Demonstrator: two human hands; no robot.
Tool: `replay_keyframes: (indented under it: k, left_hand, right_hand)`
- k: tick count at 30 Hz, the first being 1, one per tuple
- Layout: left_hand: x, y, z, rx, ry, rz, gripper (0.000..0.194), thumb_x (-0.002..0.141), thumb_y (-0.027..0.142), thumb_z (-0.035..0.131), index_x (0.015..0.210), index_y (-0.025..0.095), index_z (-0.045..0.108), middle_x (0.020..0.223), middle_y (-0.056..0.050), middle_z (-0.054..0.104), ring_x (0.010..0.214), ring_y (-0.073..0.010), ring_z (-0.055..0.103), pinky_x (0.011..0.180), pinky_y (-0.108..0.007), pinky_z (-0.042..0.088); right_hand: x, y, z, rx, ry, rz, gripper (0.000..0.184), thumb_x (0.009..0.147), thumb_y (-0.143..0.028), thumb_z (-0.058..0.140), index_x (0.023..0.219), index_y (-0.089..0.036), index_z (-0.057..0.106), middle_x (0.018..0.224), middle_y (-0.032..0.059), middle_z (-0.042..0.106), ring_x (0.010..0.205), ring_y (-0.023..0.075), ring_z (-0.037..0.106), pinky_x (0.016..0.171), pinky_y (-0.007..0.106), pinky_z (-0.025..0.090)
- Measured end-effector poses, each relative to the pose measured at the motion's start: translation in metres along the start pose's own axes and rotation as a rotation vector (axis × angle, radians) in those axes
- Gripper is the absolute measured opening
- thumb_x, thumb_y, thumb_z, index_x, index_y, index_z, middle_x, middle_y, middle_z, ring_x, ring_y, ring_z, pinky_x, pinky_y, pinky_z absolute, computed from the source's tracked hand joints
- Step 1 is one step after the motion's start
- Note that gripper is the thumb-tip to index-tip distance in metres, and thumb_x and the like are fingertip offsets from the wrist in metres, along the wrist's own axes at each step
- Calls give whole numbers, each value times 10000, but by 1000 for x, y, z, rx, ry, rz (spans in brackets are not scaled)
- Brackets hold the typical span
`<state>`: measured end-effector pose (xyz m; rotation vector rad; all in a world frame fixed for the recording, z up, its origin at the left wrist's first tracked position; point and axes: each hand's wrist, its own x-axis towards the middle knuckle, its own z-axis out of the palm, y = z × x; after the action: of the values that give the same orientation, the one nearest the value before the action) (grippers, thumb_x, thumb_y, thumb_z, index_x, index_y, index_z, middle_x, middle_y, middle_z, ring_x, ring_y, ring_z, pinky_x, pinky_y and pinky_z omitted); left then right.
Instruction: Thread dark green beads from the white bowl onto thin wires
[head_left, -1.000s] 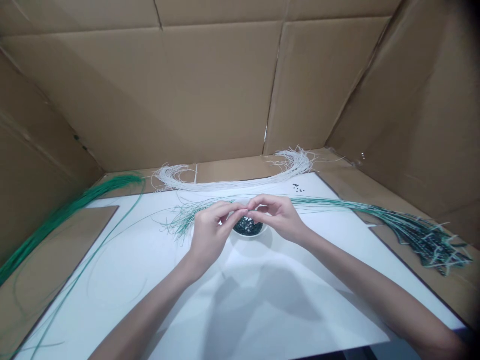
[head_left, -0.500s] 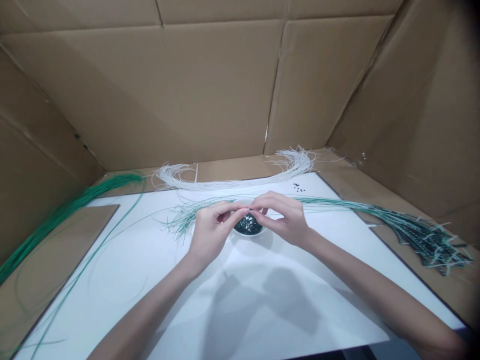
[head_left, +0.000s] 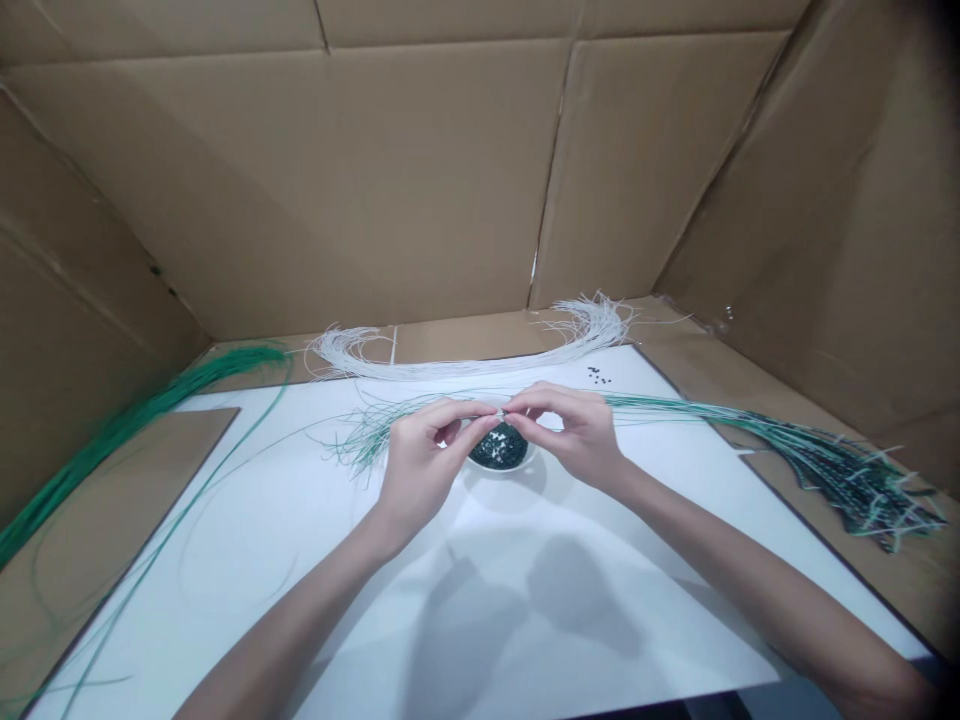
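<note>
My left hand point(head_left: 424, 460) is closed, thumb and forefinger pinched at their tips above a small white bowl point(head_left: 501, 470). Opposite it, my right hand point(head_left: 574, 430) pinches too, its fingertips almost meeting the left ones. A tiny dark bit shows at the right fingertips, but what either pinch holds is too small to name. Dark green, shiny bead-like pieces point(head_left: 498, 448) fill the bowl, with some white showing among them. Behind both hands passes a bundle of thin green strands point(head_left: 675, 406), its loose ends point(head_left: 367, 435) fanned out left of my left hand.
White strands point(head_left: 465, 370) lie curved along the back of the white board point(head_left: 360, 620). A thick green bundle point(head_left: 150, 410) runs down the left side. Dark beaded strand ends point(head_left: 847, 480) spread at the right. Several dark beads point(head_left: 598, 376) lie loose. Cardboard walls point(head_left: 435, 190) enclose the space.
My right fingertips have drawn slightly right, leaving a small gap between the two pinches. My left hand has hardly moved.
</note>
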<state>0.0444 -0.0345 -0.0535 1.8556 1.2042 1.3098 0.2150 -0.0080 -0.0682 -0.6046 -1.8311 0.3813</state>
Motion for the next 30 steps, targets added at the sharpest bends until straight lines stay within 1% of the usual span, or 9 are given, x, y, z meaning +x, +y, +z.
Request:
replay_keyframes:
  k: [6, 11, 19, 23, 30]
  left_hand:
    - [0, 0, 0, 20, 2, 3, 139, 752, 317, 599, 783, 213, 686, 701, 6, 642, 531, -76, 408, 520, -209, 358]
    - [1, 0, 1, 12, 3, -3, 142, 757, 318, 592, 791, 214, 683, 738, 0, 655, 547, -78, 423, 527, -211, 363]
    - [0, -1, 0, 64, 3, 42, 167, 768, 329, 575, 796, 205, 683, 721, -9, 653, 520, -82, 410, 527, -218, 387]
    - [1, -1, 0, 139, 7, 94, 140, 778, 300, 569, 788, 204, 671, 720, 7, 655, 528, -76, 426, 552, -210, 401]
    - [1, 0, 0, 300, 28, 272, 110, 801, 230, 546, 784, 190, 648, 724, 2, 662, 592, -90, 514, 593, -210, 416]
  right_hand:
    - [0, 0, 0, -3, -6, -6, 109, 750, -113, 576, 802, -182, 642, 696, 26, 658, 595, 99, 565, 499, 220, 461]
    - [0, 0, 0, -16, -11, -20, 99, 755, -127, 574, 809, -173, 643, 686, 27, 651, 581, 95, 556, 501, 221, 461]
    - [0, 2, 0, -26, -13, -27, 101, 755, -125, 572, 809, -172, 644, 687, 30, 652, 586, 100, 560, 501, 226, 461]
    - [1, 1, 0, -39, -12, -50, 109, 752, -109, 572, 809, -171, 642, 683, 30, 653, 582, 100, 557, 499, 223, 457]
    - [-1, 1, 0, -114, -13, -115, 130, 758, -91, 557, 831, -168, 634, 695, 43, 658, 589, 107, 550, 513, 234, 455]
